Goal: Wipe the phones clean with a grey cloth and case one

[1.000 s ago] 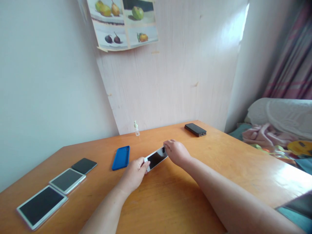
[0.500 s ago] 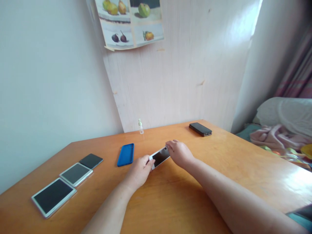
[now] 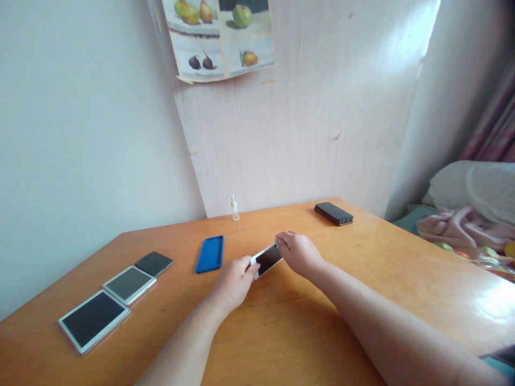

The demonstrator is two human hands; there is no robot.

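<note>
One head view: white phone [image 3: 269, 260] is held tilted, right of blue case [image 3: 210, 254], one end pinched by left hand [image 3: 234, 282], other grasped by right hand [image 3: 301, 254]. Two-handed grip is little changed from second ago; only framing is shifted. Handling is judged at same stage. Small bottle [image 3: 235, 209] is seen beyond case.

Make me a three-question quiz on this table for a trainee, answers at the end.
1. True or false: the left hand and the right hand are both on the white phone.
2. How many white-framed tablets lie on the table?
3. Which stands upright near the table's far edge?
A. blue case
B. bottle
C. dark phone stack

Key: 1. True, one hand at each end. 2. Two. 3. B.
</note>
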